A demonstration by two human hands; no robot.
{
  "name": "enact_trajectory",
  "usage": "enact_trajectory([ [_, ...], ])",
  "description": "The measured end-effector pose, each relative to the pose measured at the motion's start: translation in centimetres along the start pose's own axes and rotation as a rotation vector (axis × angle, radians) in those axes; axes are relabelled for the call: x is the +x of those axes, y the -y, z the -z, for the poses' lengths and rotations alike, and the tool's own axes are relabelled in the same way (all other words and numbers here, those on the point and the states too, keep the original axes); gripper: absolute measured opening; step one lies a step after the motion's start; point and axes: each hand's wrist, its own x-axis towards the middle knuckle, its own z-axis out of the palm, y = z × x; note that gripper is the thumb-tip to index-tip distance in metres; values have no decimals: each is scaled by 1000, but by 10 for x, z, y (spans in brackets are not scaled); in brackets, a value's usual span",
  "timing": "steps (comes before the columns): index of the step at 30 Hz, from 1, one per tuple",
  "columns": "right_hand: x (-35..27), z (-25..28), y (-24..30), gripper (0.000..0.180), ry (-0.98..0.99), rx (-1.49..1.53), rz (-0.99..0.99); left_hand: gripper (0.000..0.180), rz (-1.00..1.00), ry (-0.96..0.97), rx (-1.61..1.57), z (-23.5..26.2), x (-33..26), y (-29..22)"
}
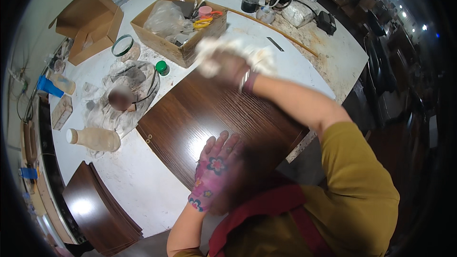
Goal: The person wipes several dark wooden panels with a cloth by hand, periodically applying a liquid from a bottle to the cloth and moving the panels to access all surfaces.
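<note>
While the left hand [216, 166] presses flat, grip released, on the dark wood panel [209, 119] mid-surface, the right hand [228, 66] clenches a white cloth [214, 50] at its far edge; best rubbed along the grain, evenly.

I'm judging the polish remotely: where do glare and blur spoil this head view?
Head view: a bright glare patch sits on the dark wood panel just above the gloved left hand; the right hand and its white cloth are smeared by motion blur; table edges bow from fisheye; the rim is black vignette.
</note>
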Motion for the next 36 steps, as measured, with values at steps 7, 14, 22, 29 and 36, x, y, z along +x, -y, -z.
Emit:
enact_trajectory([
  [7, 14, 80, -207, 50, 3, 81, -339, 44, -40, -38, -24, 1, 0, 5],
  [14, -48, 148, -153, 67, 199, -347, -345, 61, 766, -721, -533, 34, -72, 56],
  [22, -162, 102, -137, 62, 601, 321, -101, 58, 1009, -556, -1675, -5, -102, 83],
  [29, -195, 65, -126, 78, 521, 761, -590, 53, 1088, -516, -1615, -9, -76, 65],
  [36, -247, 67, -103, 58, 326, 578, -373, 54, 1018, -419, -1454, -2, -84, 82],
])
